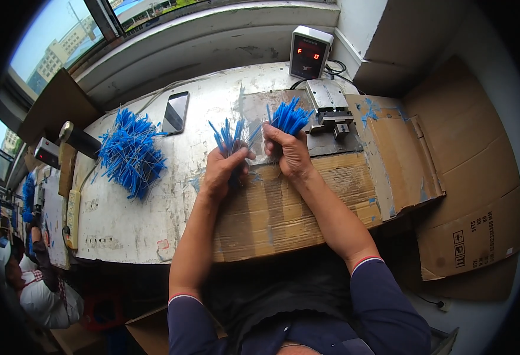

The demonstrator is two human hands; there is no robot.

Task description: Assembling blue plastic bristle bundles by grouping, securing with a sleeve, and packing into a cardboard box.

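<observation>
My left hand (219, 168) is closed around a small bundle of thin blue strands (229, 134), which fan upward out of the fist. Close beside it, my right hand (290, 155) grips a fuller bundle of blue strands (291, 115), its tips pointing up and away from me. Fine pale ends show between the two hands. Both fists are held over the table's middle, slightly apart. A large loose heap of the same blue strands (131, 152) lies on the white tabletop to the left. What exactly the strands are, I cannot tell.
A phone (176, 112) lies beside the heap. A digital display box (310, 53) and a small metal fixture (329, 103) stand at the back right. Cardboard (325, 183) covers the near edge; a power strip (72, 219) is at left. Another person (47, 296) sits further left.
</observation>
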